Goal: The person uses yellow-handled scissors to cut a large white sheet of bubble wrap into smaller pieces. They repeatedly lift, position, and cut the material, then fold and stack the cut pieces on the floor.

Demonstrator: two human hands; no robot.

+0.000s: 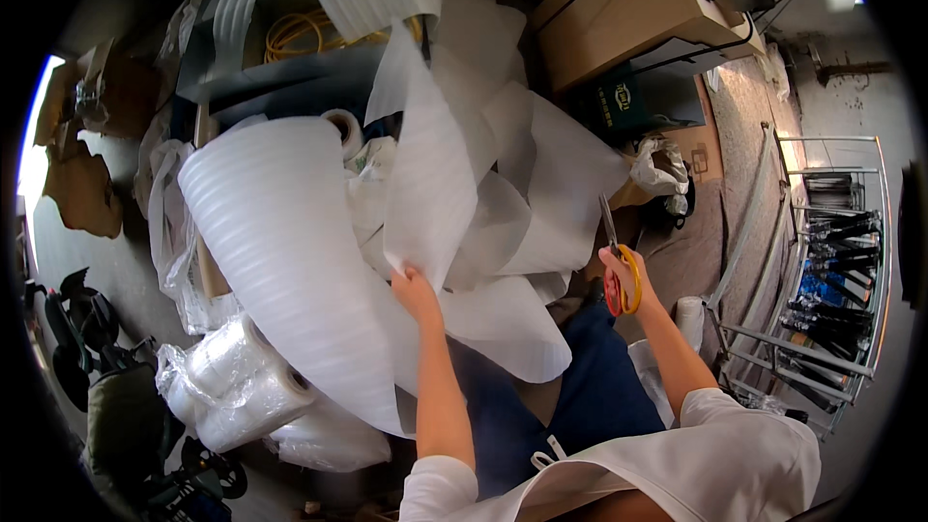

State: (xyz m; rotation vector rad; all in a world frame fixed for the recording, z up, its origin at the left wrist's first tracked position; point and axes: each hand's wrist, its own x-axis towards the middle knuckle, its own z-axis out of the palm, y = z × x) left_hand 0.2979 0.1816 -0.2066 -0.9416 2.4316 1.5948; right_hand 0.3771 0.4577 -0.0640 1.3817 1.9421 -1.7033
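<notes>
My left hand (418,294) is closed on the lower edge of a white foam sheet (430,174), which rises from it toward the top of the pile. In my right hand (630,275), at the right of the sheets, is a pair of scissors (626,280) with red and yellow handles. Their blades point up and away from me, beside the foam and apart from my left hand. To the left of my left arm lies a large curved band of ribbed white foam (280,242). More loose foam sheeting (570,174) spreads between my hands.
Plastic-wrapped white rolls (237,382) lie at lower left. Coiled yellow cable (295,36) sits in a dark bin (242,87) at the back. A large cardboard box (619,10) stands back right, and a metal rack (831,280) holding dark items is at far right.
</notes>
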